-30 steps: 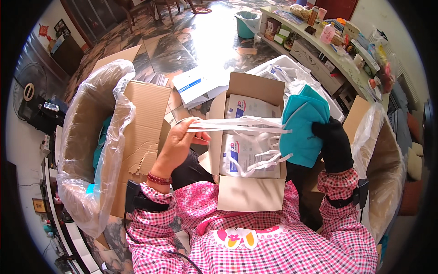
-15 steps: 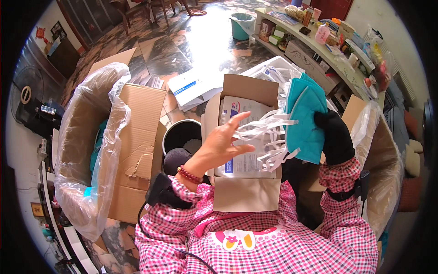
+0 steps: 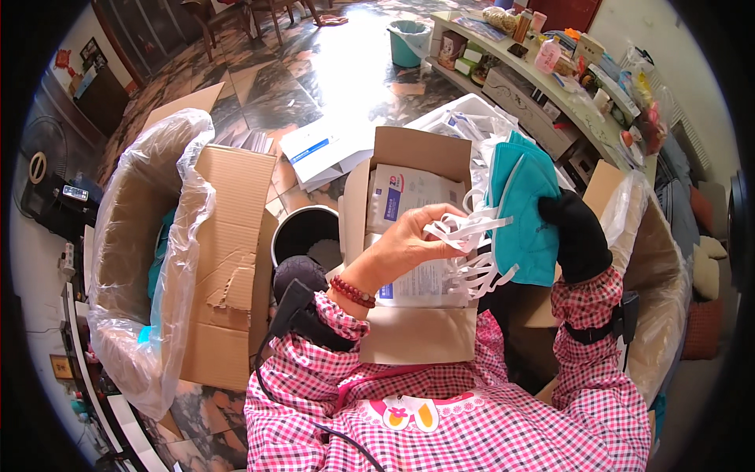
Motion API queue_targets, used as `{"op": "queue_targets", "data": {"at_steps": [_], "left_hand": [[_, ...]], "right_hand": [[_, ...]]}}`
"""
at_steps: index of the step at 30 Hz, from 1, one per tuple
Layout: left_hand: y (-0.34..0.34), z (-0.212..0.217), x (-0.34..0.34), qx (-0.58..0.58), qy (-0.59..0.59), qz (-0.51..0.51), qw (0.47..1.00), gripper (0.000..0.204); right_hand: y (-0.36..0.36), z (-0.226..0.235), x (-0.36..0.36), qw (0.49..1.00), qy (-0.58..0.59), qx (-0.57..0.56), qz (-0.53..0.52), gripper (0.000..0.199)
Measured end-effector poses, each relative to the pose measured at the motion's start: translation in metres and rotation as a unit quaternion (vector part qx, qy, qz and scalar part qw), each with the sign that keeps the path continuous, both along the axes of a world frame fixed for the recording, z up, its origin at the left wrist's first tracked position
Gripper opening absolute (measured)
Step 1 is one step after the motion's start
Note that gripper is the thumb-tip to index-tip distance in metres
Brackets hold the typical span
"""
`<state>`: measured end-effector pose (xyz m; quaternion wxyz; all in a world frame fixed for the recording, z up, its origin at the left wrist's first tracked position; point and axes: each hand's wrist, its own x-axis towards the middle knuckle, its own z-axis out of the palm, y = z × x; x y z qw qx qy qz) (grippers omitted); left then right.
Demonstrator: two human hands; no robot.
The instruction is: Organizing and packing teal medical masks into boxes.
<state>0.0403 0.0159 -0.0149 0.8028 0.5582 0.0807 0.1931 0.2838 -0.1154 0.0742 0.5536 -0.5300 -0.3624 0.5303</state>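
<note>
My right hand (image 3: 578,234), in a black glove, grips a stack of teal face masks (image 3: 525,216) upright at their right side. White ear loops (image 3: 472,230) hang off the masks' left side. My bare left hand (image 3: 409,248), with a red bead bracelet at its wrist, pinches some of these loops between thumb and fingers. Below the hands an open cardboard box (image 3: 421,334) stands in front of my lap. White printed packets (image 3: 405,200) lie inside it, partly covered by my left hand and the loops.
On the left is a large carton lined with clear plastic (image 3: 149,259), teal masks (image 3: 161,256) inside. Another plastic-lined carton (image 3: 657,291) stands at right. A black bucket (image 3: 303,228) sits beside the small box. Beyond it are flat white boxes (image 3: 326,149) and a white bin of packets (image 3: 464,118).
My left hand has moved right and its spread fingers have closed on the white loops. The right hand keeps its hold on the masks.
</note>
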Motion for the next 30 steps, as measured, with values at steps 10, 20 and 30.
{"op": "queue_targets", "data": {"at_steps": [10, 20, 30], "left_hand": [[0.006, 0.001, -0.001, 0.116, 0.092, 0.082, 0.986, 0.03], [0.015, -0.005, -0.022, 0.202, 0.164, 0.138, 0.956, 0.026], [-0.001, 0.007, -0.048, 0.192, 0.105, 0.026, 0.975, 0.032]], "right_hand": [[-0.011, -0.002, 0.029, 0.989, 0.018, 0.006, -0.145, 0.03], [-0.01, 0.004, 0.031, 0.98, -0.141, 0.002, -0.137, 0.031], [-0.012, 0.007, 0.034, 0.979, -0.143, 0.028, -0.143, 0.031]]}}
